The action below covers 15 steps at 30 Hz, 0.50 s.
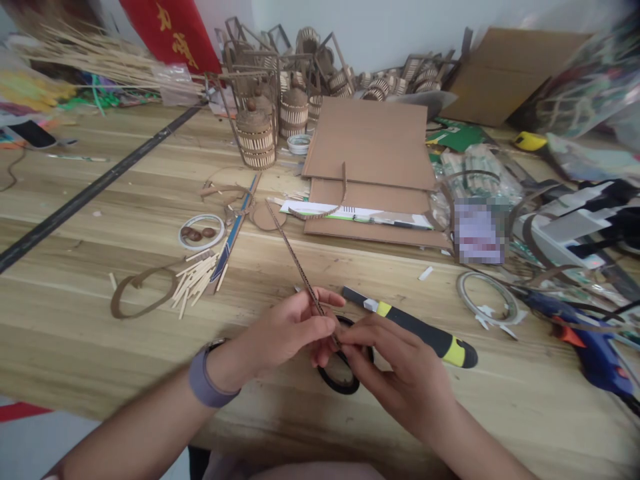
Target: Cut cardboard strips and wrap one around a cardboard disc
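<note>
Between my two hands runs a thin corrugated cardboard strip (295, 257), slanting away from me toward the far left. My left hand (287, 330) grips it with the thumb on top and the other fingers partly curled. At its near end, the fingertips of my right hand (395, 353) pinch the strip. Under both hands lie black scissor handles (345, 387), partly covered by the fingers. A black and yellow utility knife (420, 328) rests on the table just beyond my right hand.
Small wooden sticks (197, 280), a curled cardboard strip (120, 300) and a tape roll with brown balls (200, 225) lie left. Cardboard sheets (370, 140) and small lantern-like models (257, 140) stand behind. Right are another tape roll (465, 293) and a blue glue gun (600, 353).
</note>
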{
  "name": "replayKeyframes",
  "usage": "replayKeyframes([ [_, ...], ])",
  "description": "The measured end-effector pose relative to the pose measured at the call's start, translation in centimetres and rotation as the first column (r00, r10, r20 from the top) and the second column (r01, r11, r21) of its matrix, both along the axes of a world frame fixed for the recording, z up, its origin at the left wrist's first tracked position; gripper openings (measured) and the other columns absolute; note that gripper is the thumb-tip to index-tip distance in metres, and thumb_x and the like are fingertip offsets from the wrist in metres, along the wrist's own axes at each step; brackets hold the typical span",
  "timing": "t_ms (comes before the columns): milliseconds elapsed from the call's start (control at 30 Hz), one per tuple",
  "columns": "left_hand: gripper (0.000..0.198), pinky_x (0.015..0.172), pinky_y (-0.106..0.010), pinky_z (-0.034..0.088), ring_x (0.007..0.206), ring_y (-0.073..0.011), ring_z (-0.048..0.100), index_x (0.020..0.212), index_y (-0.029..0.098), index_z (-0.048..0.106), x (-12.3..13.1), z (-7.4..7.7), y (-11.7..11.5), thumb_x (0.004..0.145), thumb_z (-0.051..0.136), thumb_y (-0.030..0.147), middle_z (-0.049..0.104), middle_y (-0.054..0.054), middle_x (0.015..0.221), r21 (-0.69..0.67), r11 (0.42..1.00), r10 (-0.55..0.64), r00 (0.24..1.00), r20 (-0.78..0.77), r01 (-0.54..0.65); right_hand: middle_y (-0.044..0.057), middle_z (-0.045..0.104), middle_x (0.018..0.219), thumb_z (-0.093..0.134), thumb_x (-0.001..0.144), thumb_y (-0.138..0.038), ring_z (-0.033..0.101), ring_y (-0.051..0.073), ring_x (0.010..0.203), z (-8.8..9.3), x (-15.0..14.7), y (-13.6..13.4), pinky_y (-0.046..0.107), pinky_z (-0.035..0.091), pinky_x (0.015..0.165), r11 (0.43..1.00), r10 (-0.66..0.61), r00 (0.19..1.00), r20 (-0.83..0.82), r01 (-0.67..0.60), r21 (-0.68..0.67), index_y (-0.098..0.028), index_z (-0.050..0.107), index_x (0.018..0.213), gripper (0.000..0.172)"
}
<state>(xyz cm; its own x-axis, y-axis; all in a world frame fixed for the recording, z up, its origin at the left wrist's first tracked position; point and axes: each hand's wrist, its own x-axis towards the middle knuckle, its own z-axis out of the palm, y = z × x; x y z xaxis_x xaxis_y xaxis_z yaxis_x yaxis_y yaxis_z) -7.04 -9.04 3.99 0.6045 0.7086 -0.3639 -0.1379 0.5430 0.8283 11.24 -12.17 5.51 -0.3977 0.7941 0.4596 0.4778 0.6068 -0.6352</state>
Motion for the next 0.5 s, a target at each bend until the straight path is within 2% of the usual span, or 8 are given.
replayKeyframes([
  [100, 0.060, 0.053, -0.022, 0.043, 0.054, -0.0095, 0.056, 0.124, 0.016, 0.048, 0.3, -0.1, 0.0, 0.080, 0.071, 0.050, 0.062, 0.001, 0.075, 0.043, 0.999, -0.016, 0.997, 0.069, 0.013, -0.003, 0.067, 0.068, 0.055, 0.089, -0.011, 0.064, 0.012, 0.058, 0.0, 0.2, -0.4, 0.023, 0.051, 0.057, 0.978, -0.124, 0.991, 0.041, 0.115, 0.172, -0.024, 0.058, 0.087, 0.014],
  [167, 0.064, 0.054, -0.023, 0.044, 0.056, -0.0103, 0.057, 0.125, 0.015, 0.048, 0.6, -0.3, -0.1, 0.081, 0.069, 0.056, 0.063, 0.001, 0.076, 0.085, 0.996, -0.013, 0.996, 0.087, 0.006, -0.003, 0.066, 0.067, 0.055, 0.088, -0.011, 0.063, 0.012, 0.058, 0.4, 0.7, -0.6, 0.025, 0.050, 0.057, 0.948, -0.226, 0.972, 0.068, 0.204, 0.244, -0.025, 0.056, 0.087, 0.014],
  [300, 0.039, 0.058, -0.023, 0.045, 0.061, -0.0109, 0.058, 0.101, 0.016, 0.056, 0.7, -0.7, -0.7, 0.088, 0.063, 0.052, 0.061, 0.000, 0.076, 0.258, 0.964, 0.080, 0.996, -0.043, -0.066, -0.001, 0.067, 0.071, 0.056, 0.088, -0.012, 0.064, 0.014, 0.063, 0.9, 1.9, -0.5, 0.027, 0.048, 0.063, 0.847, -0.440, 0.891, 0.112, 0.370, 0.382, -0.024, 0.057, 0.090, 0.013],
  [400, 0.027, 0.064, -0.024, 0.045, 0.071, -0.0146, 0.060, 0.093, 0.018, 0.061, 0.7, -0.3, -1.2, 0.094, 0.056, 0.045, 0.063, -0.001, 0.078, 0.521, 0.853, 0.134, 0.960, -0.244, 0.014, -0.002, 0.067, 0.069, 0.059, 0.087, -0.013, 0.063, 0.014, 0.063, 0.3, 1.8, -0.2, 0.028, 0.046, 0.065, 0.819, -0.457, 0.876, 0.156, 0.346, 0.458, -0.024, 0.058, 0.086, 0.011],
  [500, 0.023, 0.067, -0.027, 0.043, 0.075, -0.0175, 0.059, 0.087, 0.020, 0.062, 0.7, 0.2, -1.5, 0.096, 0.053, 0.039, 0.064, -0.002, 0.079, 0.709, 0.692, 0.202, 0.906, -0.373, 0.137, -0.003, 0.064, 0.065, 0.057, 0.088, -0.014, 0.060, 0.014, 0.060, -0.7, 1.0, 0.0, 0.029, 0.044, 0.065, 0.855, -0.367, 0.907, 0.204, 0.243, 0.458, -0.023, 0.057, 0.083, 0.011],
])
